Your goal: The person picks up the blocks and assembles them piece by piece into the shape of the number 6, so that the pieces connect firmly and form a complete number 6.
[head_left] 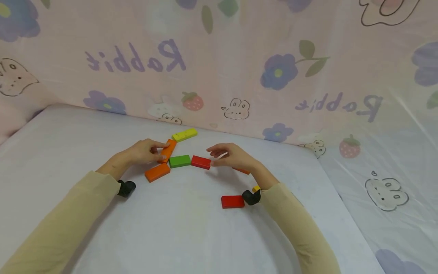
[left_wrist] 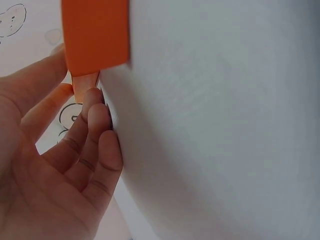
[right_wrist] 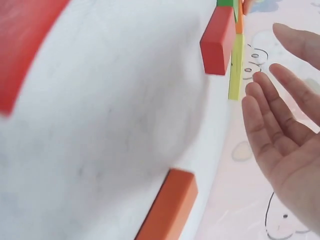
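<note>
Between thumb and forefinger my left hand (head_left: pixel 145 151) pinches an orange block (head_left: pixel 168 151), which lies at a slant on the table. A second orange block (head_left: pixel 157 172) lies just in front of it and looms large in the left wrist view. To the right, a green block (head_left: pixel 180 161) and a red block (head_left: pixel 201 162) follow end to end. Beyond the pinched block sits a yellow block (head_left: pixel 185 134). My right hand (head_left: pixel 232 155) hovers by the red block's right end, its fingers loosely bent; the right wrist view shows the palm (right_wrist: pixel 295 160) holding nothing.
Another red block (head_left: pixel 232 202) lies nearer, beside the right wrist's black camera (head_left: pixel 251 197). An orange block (head_left: pixel 241 171) and a yellow one (head_left: pixel 256 188) are partly hidden by the right arm. A patterned cloth (head_left: pixel 219 68) hangs behind the white table (head_left: pixel 184 236).
</note>
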Available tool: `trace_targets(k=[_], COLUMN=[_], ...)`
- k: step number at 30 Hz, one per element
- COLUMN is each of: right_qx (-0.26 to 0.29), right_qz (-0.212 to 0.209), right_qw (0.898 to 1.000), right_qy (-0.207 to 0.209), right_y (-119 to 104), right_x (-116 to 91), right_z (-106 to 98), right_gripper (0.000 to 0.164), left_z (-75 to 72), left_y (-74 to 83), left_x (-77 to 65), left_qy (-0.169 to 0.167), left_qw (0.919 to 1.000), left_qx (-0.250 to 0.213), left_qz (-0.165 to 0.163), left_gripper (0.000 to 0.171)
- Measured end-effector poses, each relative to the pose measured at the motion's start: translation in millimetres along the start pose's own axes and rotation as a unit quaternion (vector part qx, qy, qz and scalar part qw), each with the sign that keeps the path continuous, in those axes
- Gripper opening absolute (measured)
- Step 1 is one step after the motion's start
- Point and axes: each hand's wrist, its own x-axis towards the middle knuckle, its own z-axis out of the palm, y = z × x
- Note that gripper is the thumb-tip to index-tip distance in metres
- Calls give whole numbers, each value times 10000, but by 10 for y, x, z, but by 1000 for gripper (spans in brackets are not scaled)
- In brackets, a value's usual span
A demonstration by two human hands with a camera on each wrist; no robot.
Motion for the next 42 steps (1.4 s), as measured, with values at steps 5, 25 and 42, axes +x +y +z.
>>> trace_targets(k=[5,25,42], right_qx=[-5,143,184], right_qz=[94,603,1010], right_qw=[9998,9968,9931], right_qy=[149,499,566], right_y=[86,429,556], right_x=[-116,-440,-488], right_z=[-47,-177,-212], right_gripper=[48,48,45], left_z=[-6,-24,-26], left_y=[-7,-4,-25], left_x=[8,30,47], left_qy=[-7,-86,-55], left_qw=[10000,10000,10000], left_qx=[41,-43,-17], left_qz=[63,16,-19], left_gripper=[58,59,59])
